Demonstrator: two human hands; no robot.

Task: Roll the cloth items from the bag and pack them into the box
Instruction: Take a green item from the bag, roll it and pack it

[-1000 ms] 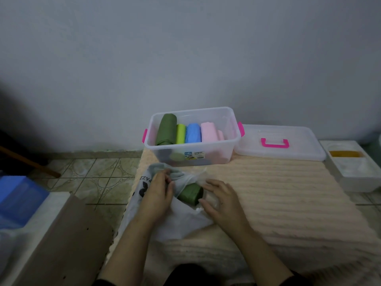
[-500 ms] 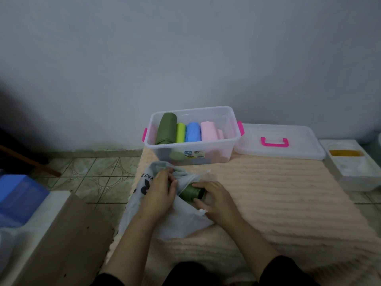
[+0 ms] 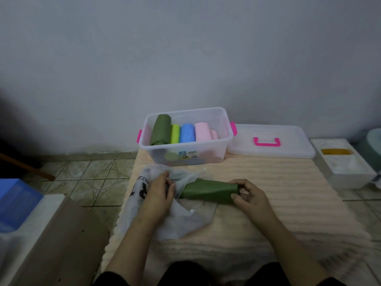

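A dark green cloth [image 3: 208,189] lies stretched across the cream mat, its left end still inside the white plastic bag [image 3: 181,219]. My right hand [image 3: 250,198] pinches the cloth's right end. My left hand [image 3: 157,194] grips the bag's mouth beside the cloth. Behind them stands the clear box [image 3: 223,124] with pink latches, holding rolled cloths: dark green [image 3: 160,129], lime [image 3: 175,136], blue [image 3: 187,133] and pink [image 3: 203,131].
The box's clear lid [image 3: 288,149] with a pink handle lies to the right of the box. A white foam tray [image 3: 342,162] sits at the far right. Tiled floor, a cardboard sheet [image 3: 59,240] and a blue box [image 3: 16,201] lie to the left.
My right hand has drawn the green cloth out of the bag toward the right, so most of it now shows. My left hand stays on the bag's mouth.
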